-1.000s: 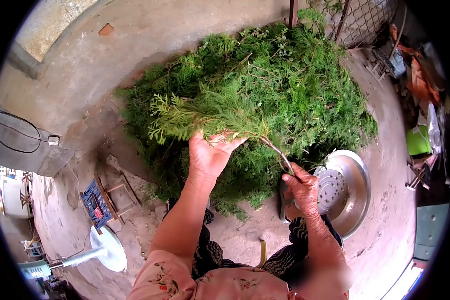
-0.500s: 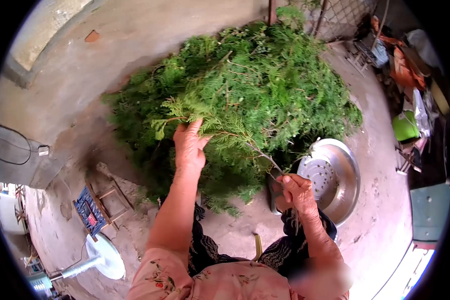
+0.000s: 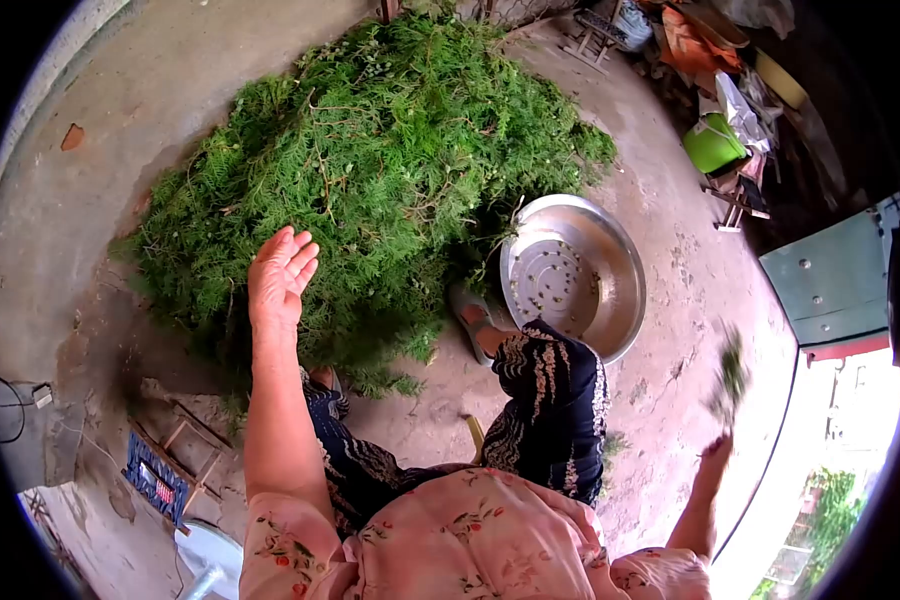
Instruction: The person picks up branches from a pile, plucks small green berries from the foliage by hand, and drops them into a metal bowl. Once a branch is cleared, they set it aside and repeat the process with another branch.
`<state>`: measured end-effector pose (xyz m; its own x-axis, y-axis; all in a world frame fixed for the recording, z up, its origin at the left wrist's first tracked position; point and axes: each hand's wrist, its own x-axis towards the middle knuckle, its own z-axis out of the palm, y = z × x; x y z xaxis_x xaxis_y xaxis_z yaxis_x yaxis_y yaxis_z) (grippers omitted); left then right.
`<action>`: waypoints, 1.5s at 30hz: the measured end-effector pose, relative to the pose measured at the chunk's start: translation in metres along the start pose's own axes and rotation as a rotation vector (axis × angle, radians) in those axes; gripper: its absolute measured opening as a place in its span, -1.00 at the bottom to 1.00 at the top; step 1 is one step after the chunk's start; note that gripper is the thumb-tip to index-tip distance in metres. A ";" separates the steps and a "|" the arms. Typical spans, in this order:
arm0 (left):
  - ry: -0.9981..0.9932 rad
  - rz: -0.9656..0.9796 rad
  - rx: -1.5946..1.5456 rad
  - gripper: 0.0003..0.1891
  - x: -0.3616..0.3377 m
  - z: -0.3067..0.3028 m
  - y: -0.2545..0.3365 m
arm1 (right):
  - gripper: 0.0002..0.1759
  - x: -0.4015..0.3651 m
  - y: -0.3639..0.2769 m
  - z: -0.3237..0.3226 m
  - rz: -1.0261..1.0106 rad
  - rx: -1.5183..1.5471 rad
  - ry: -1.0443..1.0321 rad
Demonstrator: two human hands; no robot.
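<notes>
My left hand (image 3: pixel 282 275) is raised over the left part of a big pile of green evergreen branches (image 3: pixel 400 150). Its fingers are stretched out and nothing is in them. Far out to the right, my right hand (image 3: pixel 717 446) grips the lower end of an evergreen branch (image 3: pixel 732 375), which points upward and is smeared by motion. A wide metal basin (image 3: pixel 625 300) stands at the pile's right edge, with many small greenish bits scattered on its bottom.
My feet and patterned trousers (image 3: pixel 560 400) are between pile and basin. A small stool (image 3: pixel 160 470) and a fan base (image 3: pixel 210 560) are at lower left. A green bucket (image 3: pixel 715 143) and clutter line the right, above a teal cabinet (image 3: pixel 830 280). Some greenery (image 3: pixel 615 445) lies on the floor.
My right hand has swung far to the right, carrying the branch away from the pile. My left hand has let go of the branch's leafy end. The view has shifted right.
</notes>
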<state>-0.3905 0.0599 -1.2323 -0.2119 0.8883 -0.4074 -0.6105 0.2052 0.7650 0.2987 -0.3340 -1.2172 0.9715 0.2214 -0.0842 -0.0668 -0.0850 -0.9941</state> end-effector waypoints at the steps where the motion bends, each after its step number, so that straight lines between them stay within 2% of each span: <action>1: 0.008 0.007 0.001 -0.74 -0.001 -0.004 -0.001 | -0.79 -0.008 -0.003 -0.035 -0.015 -0.119 0.052; 3: 0.020 0.020 -0.001 -0.74 -0.002 -0.006 -0.003 | -0.83 -0.002 0.020 -0.104 0.038 -0.055 0.252; 5: 0.045 -0.003 -0.039 -0.74 -0.003 -0.009 -0.004 | -0.86 -0.002 0.048 -0.131 0.014 -0.058 0.338; 7: 0.071 -0.003 -0.065 -0.76 -0.002 -0.011 -0.007 | -0.91 0.014 0.076 -0.127 0.174 -0.146 0.266; 9: 0.127 -0.003 -0.087 -0.77 -0.005 -0.006 -0.006 | -0.87 0.018 0.086 -0.050 0.258 -0.111 0.199; 10: 0.139 0.010 -0.104 -0.77 -0.004 -0.007 -0.006 | -0.82 0.018 0.085 -0.003 0.301 -0.117 0.086; 11: 0.133 0.015 -0.130 -0.78 -0.003 -0.009 -0.006 | -0.92 0.015 0.083 0.048 0.279 -0.144 -0.016; 13: 0.151 0.027 -0.138 -0.79 -0.004 -0.011 -0.001 | -0.86 -0.008 0.067 0.165 0.294 -0.201 -0.209; 14: 0.124 0.032 -0.147 -0.80 -0.001 -0.014 -0.001 | -0.86 -0.034 0.051 0.221 0.265 -0.197 -0.374; 15: 0.098 0.031 -0.156 -0.81 0.001 -0.019 -0.002 | -0.84 -0.064 0.035 0.271 0.168 -0.317 -0.516; 16: 0.095 0.029 -0.157 -0.80 -0.001 -0.017 0.000 | -0.86 -0.078 0.025 0.313 0.016 -0.401 -0.839; 17: 0.121 0.031 -0.130 -0.79 -0.006 -0.011 0.004 | -0.85 -0.102 0.021 0.355 0.159 -0.281 -0.796; 18: 0.109 0.026 -0.111 -0.79 -0.009 -0.006 0.006 | -0.70 -0.114 0.016 0.393 0.155 -0.438 -0.859; 20: 0.104 0.018 -0.089 -0.78 -0.013 0.001 0.007 | -0.58 -0.131 0.020 0.445 0.142 -0.448 -1.070; 25: 0.072 -0.022 -0.022 -0.77 -0.013 0.020 0.006 | -0.57 -0.130 0.063 0.527 0.162 -0.570 -1.037; 29: 0.056 -0.034 -0.011 -0.78 -0.012 0.028 0.007 | -0.54 -0.108 0.109 0.563 0.050 -0.663 -0.937; 30: 0.034 -0.034 -0.004 -0.77 -0.013 0.028 0.007 | -0.60 -0.102 0.121 0.568 -0.153 -0.805 -0.964; 31: 0.010 -0.031 0.004 -0.75 -0.012 0.029 0.007 | -0.60 -0.096 0.131 0.573 -0.147 -0.812 -0.964; 33: 0.008 -0.031 0.012 -0.74 -0.011 0.032 0.008 | -0.56 -0.115 0.128 0.582 -0.112 -1.234 -1.020; 34: 0.020 -0.032 0.013 -0.75 -0.010 0.033 0.008 | -0.47 -0.126 0.127 0.579 -0.102 -1.196 -1.026; 35: 0.031 -0.034 0.013 -0.75 -0.009 0.034 0.008 | -0.53 -0.118 0.145 0.579 -0.102 -1.246 -1.072; 37: 0.024 -0.038 0.013 -0.75 -0.009 0.036 0.008 | -0.62 -0.120 0.155 0.571 -0.270 -1.243 -1.059; 38: 0.017 -0.040 0.010 -0.75 -0.009 0.037 0.008 | -0.62 -0.121 0.157 0.567 -0.273 -1.241 -1.062; 40: 0.018 -0.038 0.005 -0.77 -0.011 0.039 0.006 | -0.62 -0.136 0.137 0.556 -0.094 -1.111 -0.984; 41: 0.015 -0.036 0.000 -0.79 -0.012 0.040 0.007 | -0.62 -0.145 0.123 0.550 -0.098 -1.111 -0.983; 43: -0.001 -0.038 -0.013 -0.79 -0.011 0.039 0.006 | -0.66 -0.166 0.083 0.542 0.058 -1.047 -0.994; 45: -0.017 -0.038 -0.022 -0.79 -0.011 0.038 0.004 | -0.68 -0.174 0.066 0.533 0.064 -1.010 -0.982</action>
<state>-0.3616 0.0670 -1.2059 -0.1753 0.8869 -0.4274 -0.6345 0.2301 0.7379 0.0046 0.1395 -1.3047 0.3933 0.7327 -0.5555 0.4926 -0.6780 -0.5455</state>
